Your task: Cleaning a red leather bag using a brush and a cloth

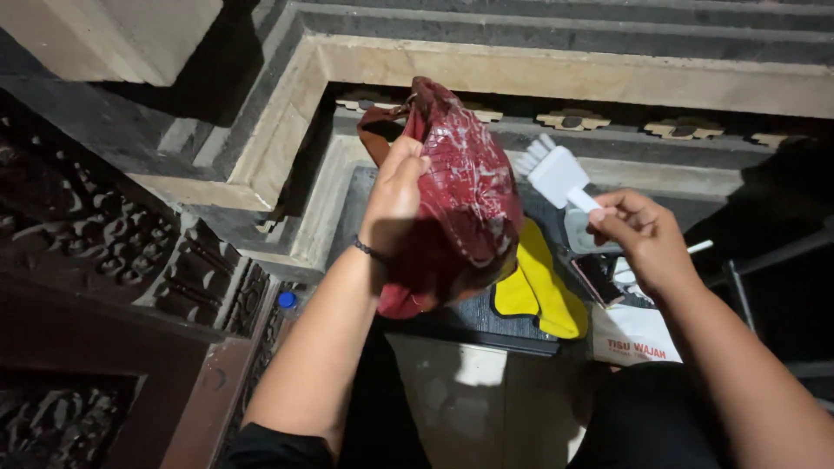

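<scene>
Head view looks straight down on both arms. The left hand (395,195) is clamped on the upper edge of a dark red bag (460,200), fingers curled over the fabric, and holds it up in the air above the stone ledge (452,74). The bag's surface carries pale, glossy streaks or smears; whether they are foam, film or wear I cannot tell. The right hand (638,230) is closed around the handle of a small white brush (556,174), whose bristles point toward the bag and stand just beside its right flank, apparently not quite touching.

Judging from this, the brushing looks to be under way or about to resume: the pale marks cover much of the visible side, so plenty of surface seems left to work.

Beneath the bag lies a yellow cloth (539,291) on a dark mat (469,321). Near the right wrist sit a white tissue packet (634,334) and some small dark items, too dim to identify. A blue bottle cap (287,300) shows by the carved wooden panel (104,252) on the left.
</scene>
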